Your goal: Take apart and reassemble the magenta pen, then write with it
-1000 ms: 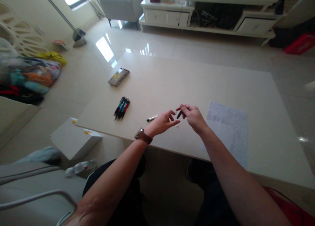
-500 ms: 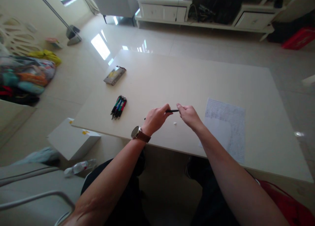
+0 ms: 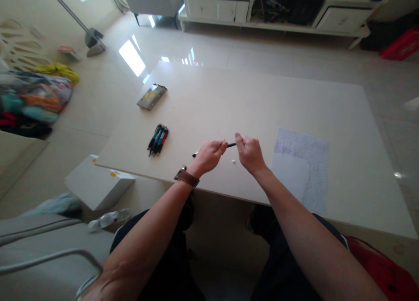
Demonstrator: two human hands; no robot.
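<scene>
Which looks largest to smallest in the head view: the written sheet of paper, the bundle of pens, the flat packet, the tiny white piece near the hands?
1. Sheet of paper
2. Flat packet
3. Bundle of pens, close to the packet and nearer the camera, so unsure
4. White piece

Glossy pale tiled floor (image 3: 262, 60) reflects window light; white cabinet (image 3: 271, 12) behind.
</scene>
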